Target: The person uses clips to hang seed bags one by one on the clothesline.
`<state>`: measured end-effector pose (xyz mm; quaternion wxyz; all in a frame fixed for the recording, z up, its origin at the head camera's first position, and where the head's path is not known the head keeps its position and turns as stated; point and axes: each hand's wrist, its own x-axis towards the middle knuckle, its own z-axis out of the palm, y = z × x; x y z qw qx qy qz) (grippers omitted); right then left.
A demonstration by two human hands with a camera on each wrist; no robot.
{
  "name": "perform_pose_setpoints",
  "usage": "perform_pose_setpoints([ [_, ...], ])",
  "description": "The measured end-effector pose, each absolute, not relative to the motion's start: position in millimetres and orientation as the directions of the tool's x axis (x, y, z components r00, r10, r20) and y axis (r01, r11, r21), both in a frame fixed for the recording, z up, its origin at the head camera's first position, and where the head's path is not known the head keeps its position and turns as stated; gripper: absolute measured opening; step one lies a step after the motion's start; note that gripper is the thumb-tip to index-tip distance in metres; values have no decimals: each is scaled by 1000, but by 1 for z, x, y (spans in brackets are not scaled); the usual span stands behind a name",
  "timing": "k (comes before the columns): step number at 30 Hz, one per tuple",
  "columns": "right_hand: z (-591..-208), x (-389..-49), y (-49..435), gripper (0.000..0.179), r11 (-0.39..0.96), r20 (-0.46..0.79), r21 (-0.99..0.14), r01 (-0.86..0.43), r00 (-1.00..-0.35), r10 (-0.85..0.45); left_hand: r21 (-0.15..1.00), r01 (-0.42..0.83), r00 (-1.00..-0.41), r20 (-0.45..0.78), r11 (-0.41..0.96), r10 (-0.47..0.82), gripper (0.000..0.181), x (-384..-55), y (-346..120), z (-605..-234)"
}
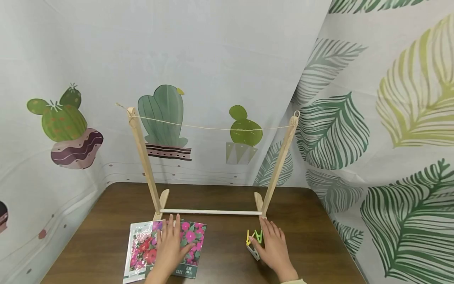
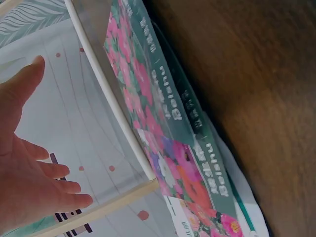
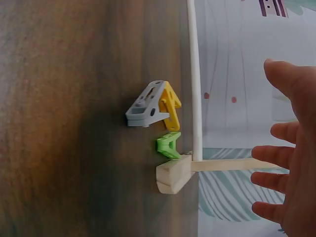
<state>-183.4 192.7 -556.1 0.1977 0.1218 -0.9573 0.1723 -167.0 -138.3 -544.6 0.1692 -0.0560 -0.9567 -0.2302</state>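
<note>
My left hand (image 1: 169, 247) hovers with straight, spread fingers over overlapping flower-seed packets (image 1: 194, 238) at the front left. Pink flowers and a dark green band with white lettering show on the packets (image 2: 168, 106) in the left wrist view; the hand hides part of them in the head view. Over on the right, my right hand (image 1: 274, 246) is held above the table, fingers extended, holding nothing. Beside its thumb lie three small clothespins: a yellow one (image 3: 170, 106), a grey one (image 3: 145, 106) and a green one (image 3: 169, 144).
Behind both hands stands a wooden frame with a left post (image 1: 144, 161), a right post (image 1: 280, 161) and a white crossbar (image 1: 213, 212) low down. A thin string (image 1: 202, 126) runs between the post tops. A printed curtain (image 1: 213, 47) hangs behind the brown table (image 1: 227, 252).
</note>
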Motion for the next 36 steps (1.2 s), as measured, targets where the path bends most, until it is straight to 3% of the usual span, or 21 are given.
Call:
perform_pose_setpoints([
  [13,-569,-181,189,70,909,373,-317,-270,-917,-142,450,156,-930,367,879,-23,104,-166,-141,-559],
  [21,-580,-180,188,65,908,312,-334,-253,-939,-147,399,149,-911,411,905,-31,99,-163,-144,-568],
  [36,-591,-179,185,53,899,229,-347,-267,-954,-195,390,47,-943,320,920,-88,96,-162,-148,-579],
])
